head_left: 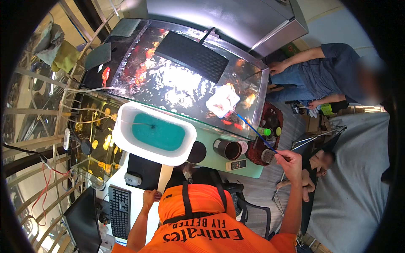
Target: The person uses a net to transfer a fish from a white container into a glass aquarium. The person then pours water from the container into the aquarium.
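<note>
My right hand (289,164), at the right, is closed round the thin blue handle of a fish net (222,100). The white net lies at the water surface of a glass fish tank (192,113), near its front right; whether a fish is in it I cannot make out. Several orange and white fish (145,63) swim in the tank. At the desk's near edge my left hand (151,197) is closed, next to a beige strip (164,179); what its fingers grip is hidden. A white tub (187,145) with blue-green water stands between me and the tank.
A black lamp panel (192,55) spans the tank. Nearby are a dark cup (228,148), a remote control (236,165), a keyboard (120,212) and a mouse (133,179). One person (312,71) stands at the tank's right end; another person (310,185) is lower right.
</note>
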### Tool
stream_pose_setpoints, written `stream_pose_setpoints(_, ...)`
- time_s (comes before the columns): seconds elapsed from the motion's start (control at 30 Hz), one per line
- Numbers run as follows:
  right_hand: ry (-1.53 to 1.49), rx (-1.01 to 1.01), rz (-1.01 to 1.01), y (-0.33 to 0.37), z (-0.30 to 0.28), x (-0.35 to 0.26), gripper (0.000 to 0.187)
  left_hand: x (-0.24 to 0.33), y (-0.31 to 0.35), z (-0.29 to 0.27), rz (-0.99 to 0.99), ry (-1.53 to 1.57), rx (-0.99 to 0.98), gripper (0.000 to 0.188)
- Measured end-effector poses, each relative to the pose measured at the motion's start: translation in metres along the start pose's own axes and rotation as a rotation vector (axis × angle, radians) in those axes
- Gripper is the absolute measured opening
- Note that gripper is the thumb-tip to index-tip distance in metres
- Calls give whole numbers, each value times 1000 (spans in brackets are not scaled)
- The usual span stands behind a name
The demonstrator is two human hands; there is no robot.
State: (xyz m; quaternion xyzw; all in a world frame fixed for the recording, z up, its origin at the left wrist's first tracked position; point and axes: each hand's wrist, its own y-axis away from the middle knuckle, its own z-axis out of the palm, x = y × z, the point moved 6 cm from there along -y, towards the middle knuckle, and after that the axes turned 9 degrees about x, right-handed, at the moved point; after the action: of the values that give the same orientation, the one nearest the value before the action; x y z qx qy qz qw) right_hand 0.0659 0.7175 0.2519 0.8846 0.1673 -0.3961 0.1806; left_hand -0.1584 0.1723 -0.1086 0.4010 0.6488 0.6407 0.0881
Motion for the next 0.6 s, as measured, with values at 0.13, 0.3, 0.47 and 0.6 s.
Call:
stream_pose_setpoints(0.13, -27, 14, 21, 1, -1, 1, 12, 2, 3, 0, -10, 21, 10, 32)
stream_pose_setpoints(0.3, -9, 8, 3, 1, -1, 3, 13, -1, 0, 0, -19, -2, 24, 32)
stream_pose_setpoints(0.47, -72, 2, 7, 0, 0, 8, 13, -3, -2, 0, -14, 32, 23, 32)
stream_pose_setpoints(0.6, -66, 11, -4, 1, -2, 7, 12, -5, -2, 0, -21, 25, 47, 32)
